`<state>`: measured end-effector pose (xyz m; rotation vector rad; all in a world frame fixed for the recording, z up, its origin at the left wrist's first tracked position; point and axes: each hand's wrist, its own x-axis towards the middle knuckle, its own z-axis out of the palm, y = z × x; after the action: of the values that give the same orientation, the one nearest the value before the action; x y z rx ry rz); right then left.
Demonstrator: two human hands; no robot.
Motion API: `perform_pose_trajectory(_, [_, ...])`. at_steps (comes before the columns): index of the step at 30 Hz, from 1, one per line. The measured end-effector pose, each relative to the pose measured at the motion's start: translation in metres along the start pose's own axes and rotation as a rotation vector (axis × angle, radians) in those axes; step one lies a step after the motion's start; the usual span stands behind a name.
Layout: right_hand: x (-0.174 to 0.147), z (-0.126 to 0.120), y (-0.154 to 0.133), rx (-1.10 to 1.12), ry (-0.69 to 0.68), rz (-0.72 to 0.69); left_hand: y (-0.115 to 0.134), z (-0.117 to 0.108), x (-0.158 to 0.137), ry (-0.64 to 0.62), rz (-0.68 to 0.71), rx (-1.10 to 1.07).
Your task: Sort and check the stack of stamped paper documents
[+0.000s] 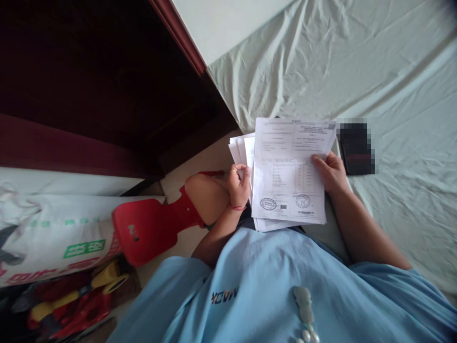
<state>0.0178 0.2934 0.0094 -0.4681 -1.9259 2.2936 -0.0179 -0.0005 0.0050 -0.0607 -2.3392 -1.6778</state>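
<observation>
The right hand (330, 174), at 3 o'clock on a white rectangular paper sheet printed with dark text and round stamps (285, 183), clasps its edge, thumb on the front. At 9 o'clock of that sheet, the left hand (240, 186) has thumb and index finger drawn together against a stack of loose white papers (235, 148); whether they pinch any paper I cannot tell. The stack lies behind the sheet, showing at 9 o'clock and 6 o'clock. At 6 o'clock is a light-blue cloth shirt (264, 271) with a pale carved pendant (303, 305) on it. Between 2 and 3 o'clock, a flat black rectangular object (357, 143), partly pixelated, rests on wrinkled pale-green cloth (403, 71). Between 8 and 9 o'clock are a smooth red waisted panel (148, 233) and, further out, a white sack with green and red printing (53, 231). Dark reddish-brown wooden furniture (107, 85) stands towards 10 o'clock.
</observation>
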Motion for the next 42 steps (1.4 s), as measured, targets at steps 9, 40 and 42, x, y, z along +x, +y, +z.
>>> perform_pose_trajectory(9, [0.0,-0.001,0.003,-0.004,-0.025,-0.017,0.0,0.001,-0.001,-0.008,-0.039,-0.036])
perform_pose_trajectory(40, [-0.001,0.001,-0.002,-0.053,0.0,0.027,-0.008,0.002,-0.005,0.015,-0.048,-0.04])
perform_pose_trajectory(42, [-0.001,0.0,-0.002,-0.062,-0.003,0.033,-0.011,0.002,-0.006,0.03,-0.069,-0.057])
